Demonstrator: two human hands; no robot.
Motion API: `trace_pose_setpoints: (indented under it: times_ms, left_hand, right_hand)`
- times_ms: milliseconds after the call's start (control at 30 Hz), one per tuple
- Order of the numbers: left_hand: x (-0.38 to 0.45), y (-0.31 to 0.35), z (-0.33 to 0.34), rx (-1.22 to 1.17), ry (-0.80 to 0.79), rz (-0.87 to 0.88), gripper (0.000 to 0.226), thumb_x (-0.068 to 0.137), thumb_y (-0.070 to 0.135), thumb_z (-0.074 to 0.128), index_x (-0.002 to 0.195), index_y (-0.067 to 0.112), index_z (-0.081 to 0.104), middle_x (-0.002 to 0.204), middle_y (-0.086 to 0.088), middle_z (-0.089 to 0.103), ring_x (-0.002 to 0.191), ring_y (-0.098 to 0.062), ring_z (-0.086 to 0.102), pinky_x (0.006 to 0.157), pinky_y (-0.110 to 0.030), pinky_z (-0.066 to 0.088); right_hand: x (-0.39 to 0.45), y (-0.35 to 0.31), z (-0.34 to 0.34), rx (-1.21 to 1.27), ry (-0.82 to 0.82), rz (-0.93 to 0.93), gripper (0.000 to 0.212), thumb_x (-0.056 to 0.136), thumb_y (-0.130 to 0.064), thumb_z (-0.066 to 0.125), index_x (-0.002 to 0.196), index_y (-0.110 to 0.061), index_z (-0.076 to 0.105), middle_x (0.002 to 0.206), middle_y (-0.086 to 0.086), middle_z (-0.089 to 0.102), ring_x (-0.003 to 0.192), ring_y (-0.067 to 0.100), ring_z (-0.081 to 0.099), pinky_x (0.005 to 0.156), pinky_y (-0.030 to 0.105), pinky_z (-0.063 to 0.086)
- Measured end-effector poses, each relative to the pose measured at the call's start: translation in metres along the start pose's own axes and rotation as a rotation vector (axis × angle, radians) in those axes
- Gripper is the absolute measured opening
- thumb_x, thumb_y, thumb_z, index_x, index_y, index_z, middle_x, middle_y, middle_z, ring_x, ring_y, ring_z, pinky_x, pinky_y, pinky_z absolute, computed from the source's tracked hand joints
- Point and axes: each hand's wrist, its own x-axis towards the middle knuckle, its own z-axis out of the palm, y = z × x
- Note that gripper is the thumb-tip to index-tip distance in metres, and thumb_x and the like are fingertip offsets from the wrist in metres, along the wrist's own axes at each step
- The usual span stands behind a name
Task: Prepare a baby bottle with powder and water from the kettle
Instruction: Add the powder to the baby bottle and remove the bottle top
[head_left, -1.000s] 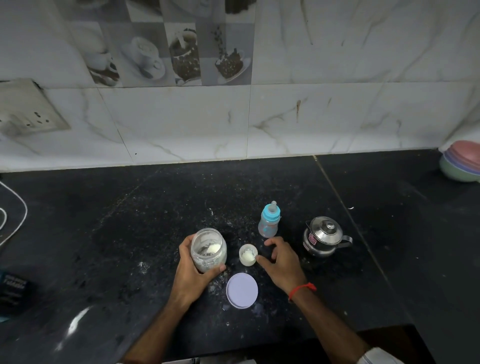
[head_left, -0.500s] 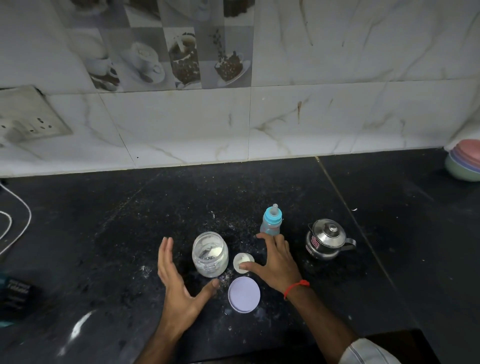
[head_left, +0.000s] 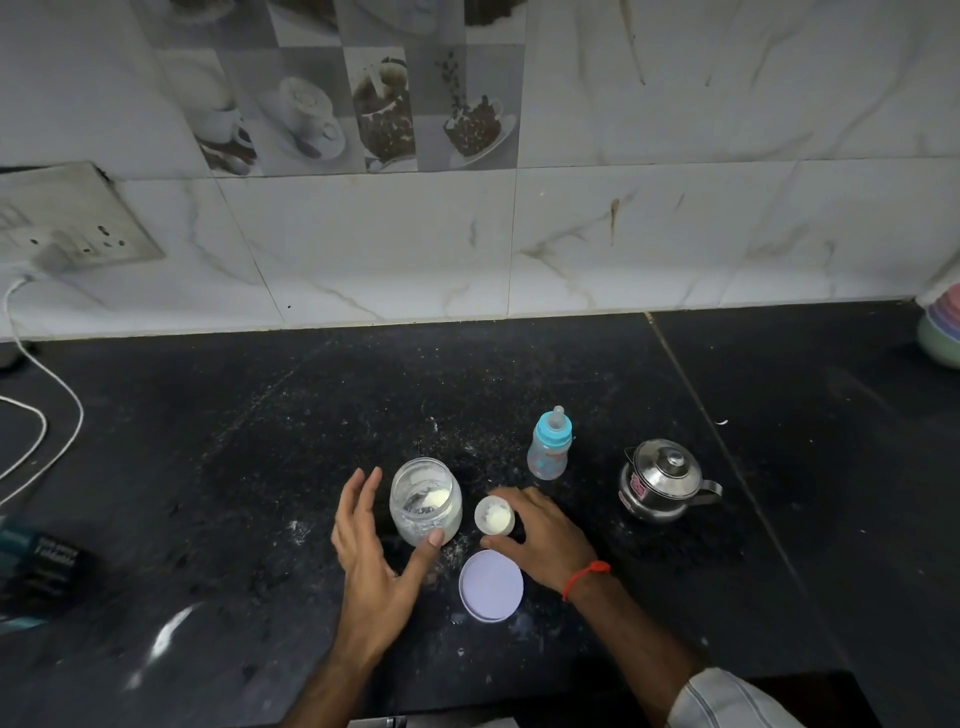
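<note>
An open glass powder jar (head_left: 426, 501) stands on the black counter (head_left: 260, 467), a little white powder inside. My left hand (head_left: 371, 551) is spread beside it on the left, with only the thumb tip touching the jar's lower front. Just right of the jar is a small white cup (head_left: 494, 514) holding powder; my right hand (head_left: 543, 535) curls round it, index finger behind and thumb in front. The jar's pale lilac lid (head_left: 491, 585) lies flat in front of the cup. A baby bottle (head_left: 550, 449) with a blue collar and teat stands behind, and a lidded steel kettle (head_left: 660, 480) to its right.
Spilled powder specks dot the counter around the jar. A white cable (head_left: 52, 410) runs from a wall socket (head_left: 78, 223) at far left, near a dark packet (head_left: 36, 566). Stacked pastel bowls (head_left: 943, 332) sit at the far right by the tiled wall.
My left hand let go of the jar and opened; now only its thumb rests against it. My right hand shifted from touching the small cup's side to curling round it.
</note>
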Motion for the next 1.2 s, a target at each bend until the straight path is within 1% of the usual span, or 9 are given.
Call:
trace_pose_setpoints:
  times_ms: [200, 333, 467, 633, 767, 933, 1000, 1067, 1200]
  left_hand:
    - [0.009, 0.033, 0.004, 0.140, 0.110, 0.244, 0.062, 0.091, 0.053, 0.061, 0.149, 0.033, 0.049, 0.162, 0.005, 0.035, 0.151, -0.024, 0.027, 0.118, -0.046, 0.023]
    - [0.027, 0.075, 0.040, 0.087, -0.105, 0.550, 0.048, 0.101, 0.040, 0.061, 0.147, 0.031, 0.052, 0.159, 0.010, 0.042, 0.148, -0.014, 0.039, 0.117, -0.034, 0.032]
    - [0.052, 0.099, 0.096, 0.023, -0.354, 0.276, 0.077, 0.099, 0.024, 0.066, 0.163, 0.026, 0.024, 0.173, 0.006, 0.020, 0.156, -0.002, 0.017, 0.125, -0.038, 0.023]
    - [0.097, 0.098, 0.141, 0.038, -0.454, -0.184, 0.098, 0.089, 0.015, 0.080, 0.165, 0.016, 0.018, 0.171, -0.008, 0.026, 0.159, -0.028, 0.024, 0.127, -0.054, 0.026]
    - [0.106, 0.082, 0.162, 0.141, -0.507, -0.178, 0.065, 0.090, 0.021, 0.081, 0.146, 0.018, 0.048, 0.145, -0.006, 0.060, 0.136, -0.026, 0.054, 0.115, -0.048, 0.044]
    - [0.089, 0.082, 0.145, -0.024, -0.352, -0.086, 0.056, 0.090, 0.028, 0.082, 0.137, 0.025, 0.052, 0.120, 0.012, 0.063, 0.109, -0.005, 0.060, 0.082, -0.008, 0.044]
    - [0.075, 0.084, 0.127, -0.078, -0.274, -0.029, 0.051, 0.088, 0.031, 0.084, 0.127, 0.033, 0.052, 0.110, 0.021, 0.061, 0.100, 0.003, 0.061, 0.073, -0.002, 0.044]
    - [0.056, 0.085, 0.106, -0.111, -0.205, 0.028, 0.050, 0.086, 0.035, 0.085, 0.125, 0.035, 0.053, 0.111, 0.020, 0.063, 0.104, 0.005, 0.062, 0.078, -0.006, 0.046]
    - [0.016, 0.082, 0.069, -0.130, -0.202, 0.138, 0.052, 0.086, 0.048, 0.078, 0.129, 0.033, 0.050, 0.117, 0.011, 0.060, 0.109, -0.006, 0.061, 0.084, -0.011, 0.047]
  right_hand:
    - [-0.010, 0.012, -0.013, -0.017, 0.089, 0.065, 0.058, 0.089, -0.044, 0.077, 0.140, -0.030, 0.054, 0.135, -0.001, 0.054, 0.130, 0.019, 0.049, 0.106, 0.033, 0.046]
    - [-0.025, 0.021, -0.022, 0.019, 0.119, 0.084, 0.053, 0.089, -0.042, 0.077, 0.137, -0.028, 0.058, 0.131, -0.001, 0.057, 0.125, 0.019, 0.053, 0.103, 0.034, 0.047]
    - [-0.035, 0.024, -0.027, -0.009, 0.130, 0.091, 0.050, 0.091, -0.042, 0.074, 0.136, -0.026, 0.058, 0.129, -0.001, 0.059, 0.123, 0.018, 0.055, 0.102, 0.035, 0.049]
    - [-0.043, 0.029, -0.028, -0.106, 0.144, 0.121, 0.054, 0.090, -0.048, 0.072, 0.136, -0.026, 0.056, 0.130, -0.003, 0.051, 0.122, 0.016, 0.052, 0.100, 0.030, 0.047]
    - [-0.045, 0.033, -0.029, -0.096, 0.123, 0.150, 0.059, 0.089, -0.052, 0.072, 0.140, -0.026, 0.054, 0.131, -0.001, 0.050, 0.123, 0.019, 0.051, 0.102, 0.033, 0.047]
    - [-0.044, 0.037, -0.027, -0.074, 0.111, 0.141, 0.076, 0.088, -0.055, 0.074, 0.151, -0.026, 0.045, 0.136, 0.001, 0.046, 0.130, 0.020, 0.047, 0.107, 0.032, 0.044]
    - [-0.048, 0.035, -0.030, -0.042, 0.101, 0.156, 0.087, 0.088, -0.057, 0.073, 0.159, -0.023, 0.034, 0.141, 0.002, 0.041, 0.134, 0.019, 0.043, 0.110, 0.031, 0.042]
    - [-0.055, 0.027, -0.034, 0.042, 0.195, 0.136, 0.085, 0.091, -0.058, 0.069, 0.159, -0.025, 0.032, 0.134, -0.003, 0.041, 0.127, 0.012, 0.044, 0.104, 0.031, 0.045]
    - [-0.074, -0.001, -0.049, 0.346, 0.546, -0.132, 0.051, 0.097, -0.059, 0.056, 0.136, -0.025, 0.057, 0.094, -0.015, 0.050, 0.089, 0.005, 0.056, 0.079, 0.025, 0.049]
